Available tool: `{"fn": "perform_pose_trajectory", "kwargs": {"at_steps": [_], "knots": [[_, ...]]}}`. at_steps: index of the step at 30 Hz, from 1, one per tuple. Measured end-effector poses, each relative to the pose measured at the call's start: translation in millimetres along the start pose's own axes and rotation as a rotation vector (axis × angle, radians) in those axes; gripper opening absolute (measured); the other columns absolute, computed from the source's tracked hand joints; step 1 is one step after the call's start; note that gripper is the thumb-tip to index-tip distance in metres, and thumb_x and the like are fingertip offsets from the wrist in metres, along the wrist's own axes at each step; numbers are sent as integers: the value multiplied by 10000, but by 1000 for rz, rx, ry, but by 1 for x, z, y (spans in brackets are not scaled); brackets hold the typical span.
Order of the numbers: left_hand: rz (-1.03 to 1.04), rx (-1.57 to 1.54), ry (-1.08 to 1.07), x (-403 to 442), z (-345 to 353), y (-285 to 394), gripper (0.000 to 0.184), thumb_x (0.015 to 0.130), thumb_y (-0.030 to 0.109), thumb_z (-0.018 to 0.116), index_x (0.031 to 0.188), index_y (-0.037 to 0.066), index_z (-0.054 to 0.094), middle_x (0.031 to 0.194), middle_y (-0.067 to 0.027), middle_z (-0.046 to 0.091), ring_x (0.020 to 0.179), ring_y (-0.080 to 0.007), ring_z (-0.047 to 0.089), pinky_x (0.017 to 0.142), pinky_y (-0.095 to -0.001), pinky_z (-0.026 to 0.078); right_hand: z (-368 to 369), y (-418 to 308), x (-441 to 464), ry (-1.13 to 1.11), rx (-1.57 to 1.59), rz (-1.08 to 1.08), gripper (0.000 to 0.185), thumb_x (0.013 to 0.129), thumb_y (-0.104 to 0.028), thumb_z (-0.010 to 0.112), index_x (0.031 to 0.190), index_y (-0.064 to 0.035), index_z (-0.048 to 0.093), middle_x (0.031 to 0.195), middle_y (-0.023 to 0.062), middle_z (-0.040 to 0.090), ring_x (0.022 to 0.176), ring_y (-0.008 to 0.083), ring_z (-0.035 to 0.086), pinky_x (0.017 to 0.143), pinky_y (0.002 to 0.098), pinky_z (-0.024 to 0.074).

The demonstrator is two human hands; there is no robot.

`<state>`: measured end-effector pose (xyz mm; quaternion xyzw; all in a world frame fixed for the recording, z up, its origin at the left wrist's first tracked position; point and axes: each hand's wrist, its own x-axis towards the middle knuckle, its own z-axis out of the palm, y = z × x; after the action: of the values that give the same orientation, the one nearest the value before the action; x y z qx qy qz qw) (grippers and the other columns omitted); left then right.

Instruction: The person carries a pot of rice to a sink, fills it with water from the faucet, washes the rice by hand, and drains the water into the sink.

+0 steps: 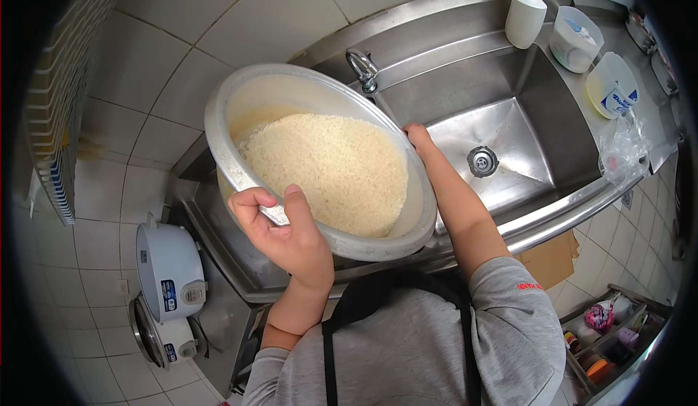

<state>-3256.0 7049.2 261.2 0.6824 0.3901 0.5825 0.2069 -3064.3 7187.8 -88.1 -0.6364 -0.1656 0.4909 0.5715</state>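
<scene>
A large round metal pot [378, 247] is held tilted in front of me, beside the sink. Uncooked white rice [334, 166] lies in it, heaped toward the lower right side. My left hand [280, 228] grips the near left rim, with the thumb inside and fingers bent around the edge. On the right side, my right hand [420, 137] holds the pot's outer edge; most of its fingers are hidden behind the rim. The pot's underside is out of sight.
A steel sink [571, 93] with a faucet [362, 70] is at the right. A soap bottle [526, 14], plastic tubs [576, 41] and a plastic bag [625, 148] line its edge. Rice cookers [171, 271] stand at the left, below a wire rack [65, 100].
</scene>
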Motion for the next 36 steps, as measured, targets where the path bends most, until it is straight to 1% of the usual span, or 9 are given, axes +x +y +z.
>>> {"fn": "perform_pose_trajectory", "kwargs": {"at_steps": [8, 17, 20, 28, 31, 36], "knots": [[-10, -14, 0, 0, 1, 2, 212, 749, -20, 494, 796, 72, 310, 835, -34, 290, 807, -117, 301, 811, -254, 247, 0, 0, 1, -3, -12, 9, 204, 792, -97, 485, 863, 14, 640, 861, 133, 628, 788, 218, 554, 720, 311, 420], [-11, -35, 1, 0, 1, 0, 210, 753, -20, 490, 798, 72, 307, 835, -32, 287, 805, -115, 298, 810, -255, 249, 1, 7, 7, -4, 30, -10, 186, 793, -104, 499, 828, 14, 638, 826, 126, 624, 763, 211, 547, 709, 306, 418], [-12, -35, 2, -1, 2, 1, 210, 753, -22, 489, 799, 72, 307, 835, -32, 286, 804, -115, 296, 808, -254, 248, 0, 6, 6, -6, 1, -18, 183, 792, -110, 506, 827, 11, 639, 824, 126, 623, 761, 210, 546, 707, 305, 417], [-10, -52, 6, -1, 3, 1, 211, 751, -22, 489, 801, 73, 307, 837, -33, 285, 806, -114, 295, 809, -253, 243, 0, 3, 3, -2, 5, 15, 189, 793, -114, 506, 841, 8, 641, 832, 127, 624, 773, 210, 550, 713, 306, 419], [41, 4, 24, -1, 3, -1, 185, 764, -27, 487, 809, 67, 335, 836, -20, 318, 801, -96, 330, 799, -227, 283, 0, 3, 4, -5, 4, 22, 193, 794, -115, 504, 849, 11, 640, 841, 129, 625, 778, 210, 552, 717, 305, 420], [38, 2, 20, -2, 4, 0, 187, 764, -26, 488, 810, 68, 333, 837, -22, 319, 803, -98, 331, 804, -231, 283, 0, 2, 3, -6, -10, 25, 197, 796, -116, 501, 855, 11, 639, 855, 132, 625, 785, 213, 553, 725, 306, 420]]}}
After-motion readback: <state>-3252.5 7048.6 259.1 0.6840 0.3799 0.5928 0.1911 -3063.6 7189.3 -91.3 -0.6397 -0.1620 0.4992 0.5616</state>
